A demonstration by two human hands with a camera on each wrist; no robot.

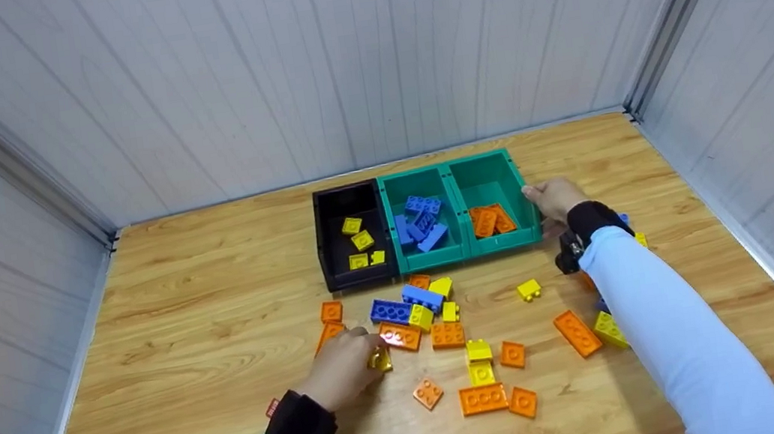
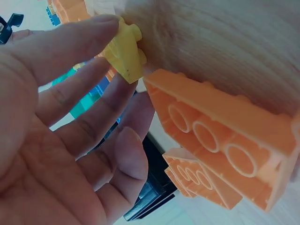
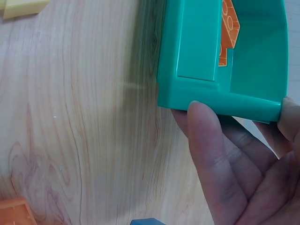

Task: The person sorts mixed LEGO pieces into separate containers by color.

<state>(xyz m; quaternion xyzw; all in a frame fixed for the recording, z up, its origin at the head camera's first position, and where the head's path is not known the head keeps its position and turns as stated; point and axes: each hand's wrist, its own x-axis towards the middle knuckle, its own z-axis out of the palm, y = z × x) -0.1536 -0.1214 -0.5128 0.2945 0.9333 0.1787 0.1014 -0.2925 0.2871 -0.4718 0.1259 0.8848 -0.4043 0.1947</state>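
My left hand [image 1: 344,365] pinches a small yellow brick [image 2: 125,54] between thumb and index finger, low over the table. An orange brick [image 2: 220,136] lies hollow side toward the camera, close beside its fingertips in the left wrist view. At the right end of the row of bins, my right hand [image 1: 557,199] grips the side of a green bin [image 1: 521,187]. That bin holds several orange bricks [image 1: 492,219]. Blue bricks [image 1: 424,221] are in the middle green bin [image 1: 427,257], and yellow bricks [image 1: 362,241] lie in the black bin [image 1: 361,278].
Loose orange, yellow and blue bricks are spread in front of the bins, among them a blue brick [image 1: 390,311] and an orange brick [image 1: 483,399]. More bricks, including a yellow one [image 1: 610,329], lie partly under the right forearm. Pale panels [image 1: 365,61] enclose the wooden table [image 1: 201,296].
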